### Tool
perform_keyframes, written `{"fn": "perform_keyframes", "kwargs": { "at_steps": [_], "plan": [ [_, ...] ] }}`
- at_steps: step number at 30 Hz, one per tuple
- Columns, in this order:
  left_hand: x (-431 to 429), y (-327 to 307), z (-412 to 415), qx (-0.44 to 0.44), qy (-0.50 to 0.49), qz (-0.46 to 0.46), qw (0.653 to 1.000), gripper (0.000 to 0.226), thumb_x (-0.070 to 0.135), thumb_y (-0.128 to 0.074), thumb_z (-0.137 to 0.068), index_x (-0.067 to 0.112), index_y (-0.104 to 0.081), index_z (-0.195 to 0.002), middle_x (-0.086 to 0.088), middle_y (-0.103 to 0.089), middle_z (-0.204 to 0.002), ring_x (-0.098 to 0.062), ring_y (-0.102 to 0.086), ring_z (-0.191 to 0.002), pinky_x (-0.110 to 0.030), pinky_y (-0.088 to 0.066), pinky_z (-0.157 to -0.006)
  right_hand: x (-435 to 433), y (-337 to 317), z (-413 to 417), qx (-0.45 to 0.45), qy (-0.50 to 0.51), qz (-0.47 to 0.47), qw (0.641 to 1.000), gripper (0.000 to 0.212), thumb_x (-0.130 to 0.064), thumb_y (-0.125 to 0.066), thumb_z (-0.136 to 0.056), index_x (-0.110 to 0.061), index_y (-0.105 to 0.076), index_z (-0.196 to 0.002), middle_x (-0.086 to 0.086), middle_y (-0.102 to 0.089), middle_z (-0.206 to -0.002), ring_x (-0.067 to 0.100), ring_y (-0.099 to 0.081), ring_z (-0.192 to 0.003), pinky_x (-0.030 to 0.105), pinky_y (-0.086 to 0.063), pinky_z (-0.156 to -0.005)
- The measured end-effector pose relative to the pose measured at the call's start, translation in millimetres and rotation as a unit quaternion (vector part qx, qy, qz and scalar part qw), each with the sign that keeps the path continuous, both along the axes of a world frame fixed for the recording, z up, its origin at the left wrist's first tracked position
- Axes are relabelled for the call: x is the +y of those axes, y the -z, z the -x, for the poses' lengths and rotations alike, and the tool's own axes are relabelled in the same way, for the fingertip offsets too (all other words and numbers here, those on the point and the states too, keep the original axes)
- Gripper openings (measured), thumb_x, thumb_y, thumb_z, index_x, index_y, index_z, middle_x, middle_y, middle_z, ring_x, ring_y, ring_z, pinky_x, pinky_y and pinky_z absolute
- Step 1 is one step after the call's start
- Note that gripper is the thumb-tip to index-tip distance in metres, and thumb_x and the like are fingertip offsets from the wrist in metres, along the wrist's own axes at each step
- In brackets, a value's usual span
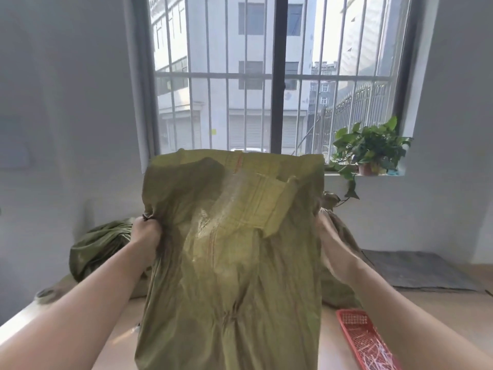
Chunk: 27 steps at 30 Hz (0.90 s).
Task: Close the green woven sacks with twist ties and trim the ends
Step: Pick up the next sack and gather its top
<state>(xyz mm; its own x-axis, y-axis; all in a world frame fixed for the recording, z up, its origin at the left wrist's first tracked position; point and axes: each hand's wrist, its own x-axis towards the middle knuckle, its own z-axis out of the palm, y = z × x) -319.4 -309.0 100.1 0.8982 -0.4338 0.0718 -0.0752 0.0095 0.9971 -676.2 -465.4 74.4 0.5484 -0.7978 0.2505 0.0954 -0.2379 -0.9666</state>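
A large green woven sack (pixel 232 249) hangs upright in front of me, held up off the table between both hands. My left hand (pixel 145 231) grips a bunched fold at the sack's left edge, where a small dark tie end sticks out above the fist. My right hand (pixel 329 231) clutches the sack's right edge and is blurred. A red basket (pixel 357 332) with pale twist ties lies on the table at the lower right, partly behind my right forearm.
More green sacks (pixel 98 247) are heaped on the table behind the held one, at left and right. A potted plant (pixel 370 150) stands on the windowsill. A grey mat (pixel 416 271) lies at the far right. A barred window fills the wall ahead.
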Motion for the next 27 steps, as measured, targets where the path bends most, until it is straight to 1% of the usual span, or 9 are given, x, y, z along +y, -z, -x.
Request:
{"fn": "perform_keyframes", "kwargs": {
  "at_steps": [3,5,7,10,12,15,22,25,27],
  "plan": [
    [-2,-2,0,0.05,0.005,0.037,0.998,0.023,0.006,-0.043,-0.096,0.002,-0.062,-0.109,-0.018,-0.061,-0.091,-0.032,-0.06,-0.085,-0.045,-0.052,-0.077,10,2,-15,0.089,-0.084,0.075,0.99,0.087,-0.015,-0.094,-0.072,-0.019,-0.045,-0.144,-0.001,-0.068,-0.134,0.016,-0.066,-0.124,0.031,-0.056,-0.1],
    [-2,-3,0,0.074,0.041,0.05,0.995,0.014,0.013,-0.058,-0.095,0.005,-0.065,-0.104,-0.017,-0.068,-0.095,-0.033,-0.067,-0.092,-0.049,-0.056,-0.091,4,0,-26,0.073,0.028,0.109,0.991,0.07,0.002,-0.093,-0.068,-0.015,-0.061,-0.127,0.005,-0.076,-0.116,0.027,-0.071,-0.113,0.04,-0.062,-0.092],
    [-1,-8,-2,0.08,0.06,0.068,0.993,0.015,0.021,-0.068,-0.092,0.011,-0.07,-0.102,-0.014,-0.074,-0.1,-0.033,-0.071,-0.095,-0.05,-0.058,-0.096,-7,-8,-29,0.03,0.131,0.098,0.986,0.05,-0.003,-0.091,-0.07,-0.019,-0.07,-0.112,0.004,-0.079,-0.102,0.028,-0.075,-0.102,0.048,-0.062,-0.088],
    [-3,-26,-14,0.091,0.069,0.098,0.989,0.036,0.04,-0.068,-0.095,0.014,-0.07,-0.12,-0.01,-0.075,-0.11,-0.029,-0.071,-0.099,-0.047,-0.057,-0.093,-24,-29,-26,0.004,0.262,0.079,0.962,0.023,-0.005,-0.078,-0.084,-0.022,-0.071,-0.099,0.003,-0.078,-0.087,0.03,-0.075,-0.089,0.043,-0.062,-0.078],
    [-5,-41,-17,0.103,0.066,0.115,0.986,0.042,0.049,-0.061,-0.099,0.016,-0.065,-0.126,-0.006,-0.07,-0.12,-0.026,-0.067,-0.108,-0.044,-0.054,-0.091,-29,-44,-24,0.022,0.334,0.096,0.938,0.021,-0.001,-0.064,-0.089,-0.018,-0.068,-0.101,-0.001,-0.073,-0.085,0.024,-0.071,-0.084,0.032,-0.053,-0.068],
    [-7,-47,-16,0.123,0.073,0.113,0.983,0.052,0.054,-0.051,-0.103,0.016,-0.056,-0.139,-0.004,-0.063,-0.128,-0.027,-0.062,-0.117,-0.041,-0.049,-0.093,-32,-47,-30,0.016,0.353,0.064,0.933,0.033,0.005,-0.047,-0.088,-0.018,-0.06,-0.109,0.001,-0.07,-0.092,0.019,-0.064,-0.08,0.032,-0.045,-0.068],
    [-15,-3,-21,0.182,0.106,0.122,0.97,0.044,0.041,-0.049,-0.108,0.013,-0.059,-0.14,-0.01,-0.066,-0.134,-0.028,-0.063,-0.115,-0.04,-0.048,-0.095,-35,-8,-33,0.03,0.382,0.027,0.923,0.047,-0.001,-0.042,-0.091,-0.023,-0.042,-0.132,0.013,-0.055,-0.129,0.032,-0.057,-0.105,0.042,-0.047,-0.087],
    [-22,-8,-17,0.178,0.132,0.156,0.963,0.028,0.029,-0.051,-0.108,0.01,-0.065,-0.125,-0.015,-0.07,-0.122,-0.029,-0.067,-0.098,-0.045,-0.05,-0.092,-20,-7,-38,0.015,0.315,0.145,0.938,0.058,-0.035,-0.052,-0.09,-0.042,-0.029,-0.143,0.003,-0.035,-0.148,0.03,-0.038,-0.138,0.064,-0.029,-0.116],
    [-28,-11,-14,0.176,0.15,0.179,0.956,0.028,0.025,-0.055,-0.106,0.011,-0.064,-0.129,-0.014,-0.073,-0.113,-0.028,-0.069,-0.091,-0.042,-0.054,-0.078,-9,-10,-49,0.052,0.249,0.167,0.953,0.081,-0.065,-0.06,-0.079,-0.051,-0.022,-0.15,-0.001,-0.025,-0.16,0.024,-0.021,-0.151,0.066,-0.009,-0.12]
  ]
}}
